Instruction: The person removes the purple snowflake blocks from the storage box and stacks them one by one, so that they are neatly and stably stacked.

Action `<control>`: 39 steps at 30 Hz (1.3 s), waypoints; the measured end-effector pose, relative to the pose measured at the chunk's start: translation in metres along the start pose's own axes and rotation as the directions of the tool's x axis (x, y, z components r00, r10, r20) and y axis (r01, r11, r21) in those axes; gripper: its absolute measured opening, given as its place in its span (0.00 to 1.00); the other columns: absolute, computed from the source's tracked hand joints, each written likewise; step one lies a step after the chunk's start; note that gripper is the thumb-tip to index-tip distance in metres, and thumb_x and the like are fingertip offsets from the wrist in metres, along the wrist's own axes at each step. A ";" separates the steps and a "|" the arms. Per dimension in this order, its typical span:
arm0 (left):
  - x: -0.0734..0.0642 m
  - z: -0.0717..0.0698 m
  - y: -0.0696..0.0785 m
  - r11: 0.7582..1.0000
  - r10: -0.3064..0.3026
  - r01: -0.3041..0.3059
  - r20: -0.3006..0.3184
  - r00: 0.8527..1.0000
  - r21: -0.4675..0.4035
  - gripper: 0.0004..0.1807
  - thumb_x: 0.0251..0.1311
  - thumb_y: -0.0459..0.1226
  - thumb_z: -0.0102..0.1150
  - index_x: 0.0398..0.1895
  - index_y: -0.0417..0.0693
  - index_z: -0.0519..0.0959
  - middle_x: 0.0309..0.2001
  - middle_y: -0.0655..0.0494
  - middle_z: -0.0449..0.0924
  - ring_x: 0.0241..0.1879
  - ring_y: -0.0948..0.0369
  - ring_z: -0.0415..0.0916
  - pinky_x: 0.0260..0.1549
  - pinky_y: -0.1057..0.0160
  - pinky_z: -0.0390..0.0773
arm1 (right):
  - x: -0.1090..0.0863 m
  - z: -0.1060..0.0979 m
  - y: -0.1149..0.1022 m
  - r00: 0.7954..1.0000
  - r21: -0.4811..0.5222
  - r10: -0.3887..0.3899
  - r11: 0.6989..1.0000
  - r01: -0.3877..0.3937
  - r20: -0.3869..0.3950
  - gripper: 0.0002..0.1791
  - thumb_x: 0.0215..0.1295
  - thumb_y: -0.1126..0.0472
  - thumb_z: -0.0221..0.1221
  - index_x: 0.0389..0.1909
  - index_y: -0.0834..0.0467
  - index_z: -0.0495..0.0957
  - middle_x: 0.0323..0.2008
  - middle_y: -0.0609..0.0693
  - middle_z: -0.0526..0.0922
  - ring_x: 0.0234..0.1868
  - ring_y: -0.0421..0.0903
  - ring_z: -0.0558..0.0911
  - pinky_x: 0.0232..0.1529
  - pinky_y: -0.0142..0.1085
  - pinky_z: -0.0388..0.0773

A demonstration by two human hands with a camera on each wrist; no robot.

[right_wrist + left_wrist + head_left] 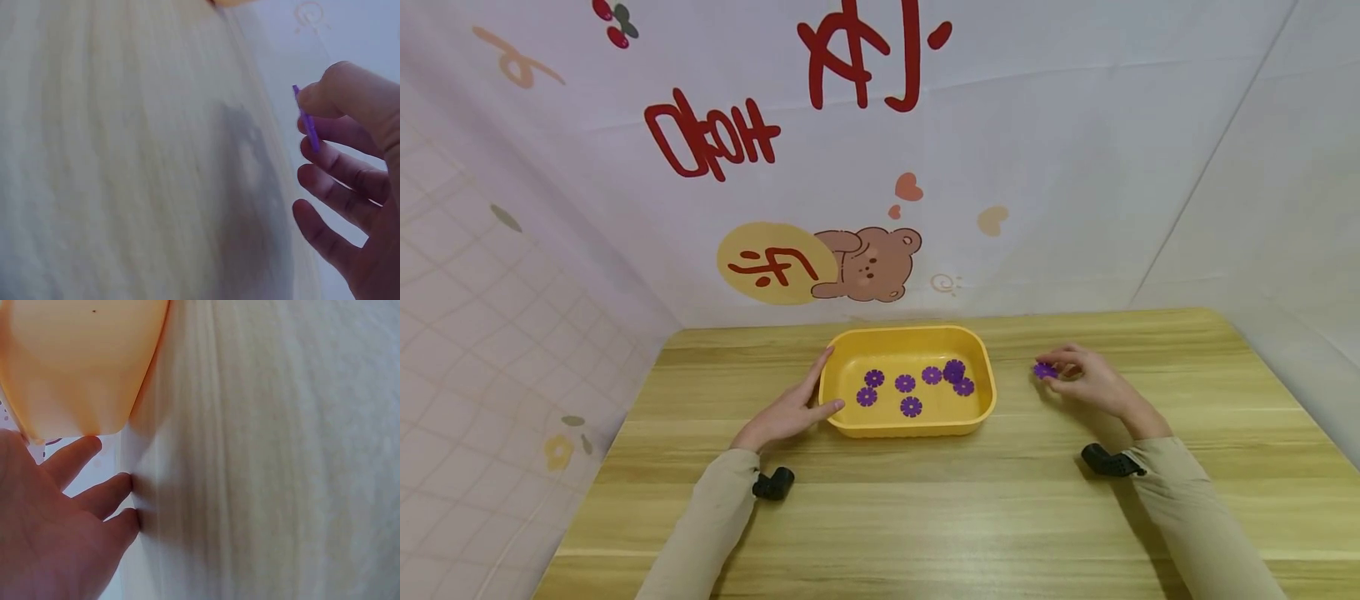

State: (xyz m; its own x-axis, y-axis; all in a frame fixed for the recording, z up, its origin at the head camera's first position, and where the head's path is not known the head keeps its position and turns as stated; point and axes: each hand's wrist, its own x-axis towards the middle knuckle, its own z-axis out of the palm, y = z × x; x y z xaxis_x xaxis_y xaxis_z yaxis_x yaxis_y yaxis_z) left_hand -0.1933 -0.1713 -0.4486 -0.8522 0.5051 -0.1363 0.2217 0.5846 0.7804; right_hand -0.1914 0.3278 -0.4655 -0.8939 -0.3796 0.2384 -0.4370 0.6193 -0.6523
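Note:
A yellow plastic basin (907,431) sits near the back of the table, with several purple snowflake discs (911,407) lying flat inside it; two overlap at its right end. My left hand (787,412) holds the basin's left end, thumb over the rim and index finger along the outer side. In the left wrist view, the other fingers (105,495) spread beside the basin wall (81,375), and the thumb is hidden. To the right of the basin, my right hand (1092,383) pinches one purple snowflake disc (310,131) between thumb and fingertips, edge-on in the right wrist view.
The wood-grain table (925,517) reaches back to a white wall cloth (1045,167) printed with red characters and a bear. Black wrist devices (773,483) sit at both sleeve cuffs.

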 end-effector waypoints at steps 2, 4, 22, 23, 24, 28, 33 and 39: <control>0.000 0.000 0.000 1.000 -0.005 0.005 0.000 1.000 -0.002 0.50 0.65 0.55 0.55 0.76 0.72 0.30 0.77 0.51 0.34 0.72 0.46 0.43 0.66 0.44 0.48 | 0.000 -0.001 0.002 1.000 -0.012 0.008 1.000 -0.008 0.011 0.19 0.54 0.73 0.66 0.49 0.71 0.79 0.42 0.63 0.78 0.36 0.53 0.79 0.36 0.35 0.79; 0.000 -0.001 0.000 1.000 -0.004 0.004 0.000 1.000 -0.002 0.50 0.65 0.55 0.56 0.76 0.71 0.30 0.77 0.50 0.34 0.72 0.46 0.43 0.66 0.44 0.47 | 0.001 -0.001 0.005 0.999 -0.030 0.014 0.999 -0.013 0.029 0.19 0.55 0.73 0.66 0.49 0.72 0.79 0.42 0.63 0.78 0.39 0.56 0.78 0.38 0.39 0.78; 0.001 0.000 -0.004 1.000 -0.021 0.021 -0.004 1.000 -0.016 0.50 0.65 0.54 0.56 0.76 0.73 0.31 0.77 0.53 0.34 0.73 0.47 0.42 0.67 0.45 0.47 | -0.001 0.000 0.012 0.996 -0.038 0.091 0.995 -0.090 0.016 0.15 0.62 0.69 0.63 0.50 0.70 0.80 0.46 0.64 0.77 0.46 0.60 0.76 0.43 0.43 0.74; 0.001 0.000 -0.004 1.000 -0.020 0.020 -0.005 1.000 -0.017 0.50 0.65 0.54 0.57 0.76 0.73 0.31 0.77 0.53 0.34 0.73 0.47 0.42 0.67 0.45 0.46 | -0.001 0.001 0.011 0.996 -0.031 0.092 0.995 -0.091 0.012 0.15 0.62 0.69 0.63 0.49 0.70 0.81 0.46 0.64 0.77 0.46 0.60 0.76 0.43 0.42 0.74; 0.001 0.000 -0.004 1.000 -0.020 0.019 -0.005 1.000 -0.017 0.50 0.65 0.54 0.57 0.76 0.73 0.31 0.77 0.53 0.34 0.73 0.48 0.42 0.67 0.45 0.46 | -0.001 0.001 0.011 0.996 -0.023 0.091 0.996 -0.091 0.006 0.15 0.62 0.69 0.63 0.49 0.69 0.81 0.47 0.64 0.78 0.46 0.60 0.76 0.43 0.40 0.74; 0.001 0.000 -0.003 1.000 -0.023 0.023 0.000 1.000 -0.017 0.50 0.64 0.54 0.57 0.76 0.74 0.31 0.77 0.53 0.35 0.73 0.47 0.42 0.67 0.45 0.46 | 0.001 0.003 0.003 0.999 -0.022 0.042 0.999 -0.042 -0.028 0.14 0.61 0.70 0.63 0.48 0.69 0.81 0.46 0.63 0.79 0.43 0.58 0.79 0.40 0.35 0.77; 0.001 0.001 -0.004 1.000 -0.021 0.021 0.000 1.000 -0.020 0.50 0.64 0.56 0.57 0.76 0.74 0.31 0.77 0.53 0.35 0.72 0.47 0.43 0.67 0.45 0.47 | 0.010 0.009 -0.015 0.994 -0.043 -0.057 0.998 0.054 -0.092 0.15 0.59 0.72 0.64 0.48 0.66 0.82 0.46 0.60 0.81 0.44 0.55 0.80 0.39 0.45 0.79; 0.001 0.001 -0.003 1.000 -0.007 0.007 -0.001 1.000 -0.027 0.51 0.64 0.55 0.57 0.76 0.73 0.30 0.77 0.51 0.35 0.72 0.46 0.42 0.67 0.44 0.46 | 0.022 0.013 -0.042 0.990 -0.011 -0.074 0.997 0.073 -0.119 0.12 0.62 0.68 0.63 0.47 0.61 0.83 0.47 0.55 0.81 0.48 0.53 0.78 0.44 0.53 0.76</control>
State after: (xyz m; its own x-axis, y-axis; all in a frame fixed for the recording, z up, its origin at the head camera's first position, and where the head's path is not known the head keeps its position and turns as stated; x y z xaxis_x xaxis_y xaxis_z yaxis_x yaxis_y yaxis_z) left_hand -0.1948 -0.1718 -0.4513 -0.8541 0.5005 -0.1416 0.2029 0.5712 0.7953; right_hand -0.1915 0.2845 -0.4418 -0.8648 -0.3394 0.3701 -0.5021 0.5974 -0.6254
